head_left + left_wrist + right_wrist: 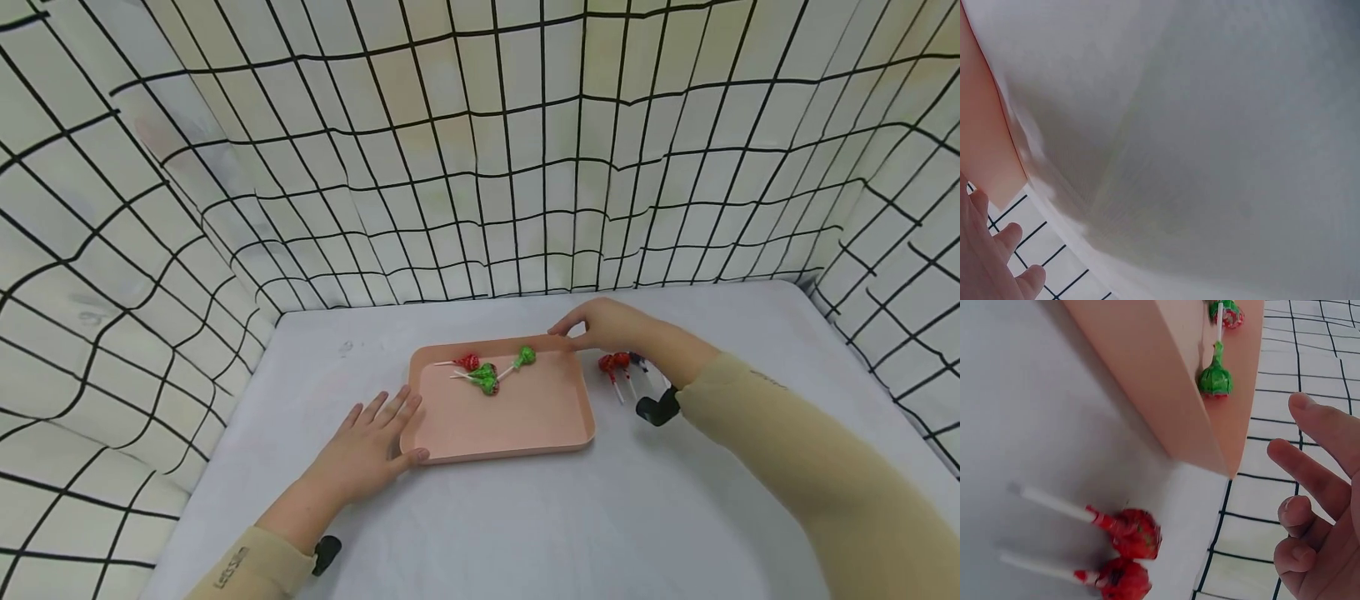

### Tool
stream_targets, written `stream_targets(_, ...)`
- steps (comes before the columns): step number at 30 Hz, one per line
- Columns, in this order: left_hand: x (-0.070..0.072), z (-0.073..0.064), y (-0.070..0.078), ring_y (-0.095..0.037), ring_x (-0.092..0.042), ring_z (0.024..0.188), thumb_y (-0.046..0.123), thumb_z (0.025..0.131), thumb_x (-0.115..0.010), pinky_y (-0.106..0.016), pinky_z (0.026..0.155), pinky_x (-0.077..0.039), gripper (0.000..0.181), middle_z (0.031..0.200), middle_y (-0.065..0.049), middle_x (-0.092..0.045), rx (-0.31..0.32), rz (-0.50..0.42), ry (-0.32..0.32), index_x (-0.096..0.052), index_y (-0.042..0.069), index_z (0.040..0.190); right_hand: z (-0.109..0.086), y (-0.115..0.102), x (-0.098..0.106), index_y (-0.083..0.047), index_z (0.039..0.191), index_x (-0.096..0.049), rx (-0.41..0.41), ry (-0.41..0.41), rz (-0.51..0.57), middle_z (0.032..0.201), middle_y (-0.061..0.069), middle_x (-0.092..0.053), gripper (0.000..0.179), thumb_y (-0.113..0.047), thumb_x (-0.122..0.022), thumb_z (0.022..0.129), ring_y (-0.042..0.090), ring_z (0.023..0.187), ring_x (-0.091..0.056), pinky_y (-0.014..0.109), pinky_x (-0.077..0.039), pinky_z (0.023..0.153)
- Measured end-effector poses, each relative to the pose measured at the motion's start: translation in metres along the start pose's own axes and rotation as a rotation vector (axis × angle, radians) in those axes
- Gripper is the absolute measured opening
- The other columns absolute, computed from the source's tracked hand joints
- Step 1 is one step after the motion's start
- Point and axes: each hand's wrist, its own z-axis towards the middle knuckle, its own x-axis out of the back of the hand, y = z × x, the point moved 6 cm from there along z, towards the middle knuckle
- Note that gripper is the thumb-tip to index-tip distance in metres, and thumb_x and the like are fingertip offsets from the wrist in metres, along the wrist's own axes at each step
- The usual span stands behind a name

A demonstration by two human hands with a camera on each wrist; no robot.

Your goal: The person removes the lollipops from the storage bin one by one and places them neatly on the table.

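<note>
A shallow pink tray [517, 429] lies in the middle of the head view. Inside it are a red lollipop [469, 362] and a few green-wrapped lollipops [527, 356]. My left hand [367, 454] is spread flat at the tray's left side, with fingertips and thumb at its rim. At the back right corner is my right hand [615, 325], its fingers bent loosely and nothing visible in them. In the right wrist view the fingers [1310, 478] appear apart from each other, beside the tray wall [1141, 381]. Whether they touch the rim I cannot tell.
Right of the tray, two red lollipops [1138, 534] lie on the white-covered table [517, 525], with a dark one [637, 361] partly hidden by the right wrist. White walls with a black grid [465, 175] enclose the table's back and sides.
</note>
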Motion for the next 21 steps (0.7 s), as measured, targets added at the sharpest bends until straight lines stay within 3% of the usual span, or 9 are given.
stream_targets(5, 0.000, -0.001, 0.000, -0.036, -0.019, 0.149, 0.071, 0.091, -0.047, -0.061, 0.118, -0.014, 0.087, 0.165, 0.000, -0.018, 0.004, -0.003, -0.002, -0.025, 0.021, 0.159, 0.009, -0.013, -0.005, -0.035, 0.121, -0.073, -0.005, -0.013, -0.003, 0.125, -0.005, -0.065, 0.030, -0.039, -0.071, 0.092, 0.021, 0.108, -0.056, 0.041, -0.049, 0.091)
stream_targets(10, 0.001, -0.001, 0.001, -0.036, -0.019, 0.149, 0.071, 0.091, -0.047, -0.061, 0.118, -0.014, 0.087, 0.165, -0.001, -0.018, 0.003, -0.002, 0.000, -0.025, 0.021, 0.159, 0.015, -0.025, -0.010, -0.030, 0.120, -0.074, 0.028, -0.011, -0.021, 0.126, -0.004, -0.066, 0.030, -0.041, -0.070, 0.092, 0.023, 0.123, -0.054, 0.048, -0.044, 0.103)
stream_targets(21, 0.001, 0.000, 0.001, -0.037, -0.020, 0.149, 0.072, 0.091, -0.047, -0.062, 0.117, -0.015, 0.088, 0.165, -0.002, -0.018, -0.002, 0.003, -0.009, -0.025, 0.021, 0.159, 0.024, -0.038, -0.026, -0.021, 0.116, -0.076, 0.135, 0.013, -0.219, 0.111, -0.004, -0.072, 0.025, -0.027, -0.070, 0.092, 0.016, 0.103, -0.063, 0.040, -0.051, 0.092)
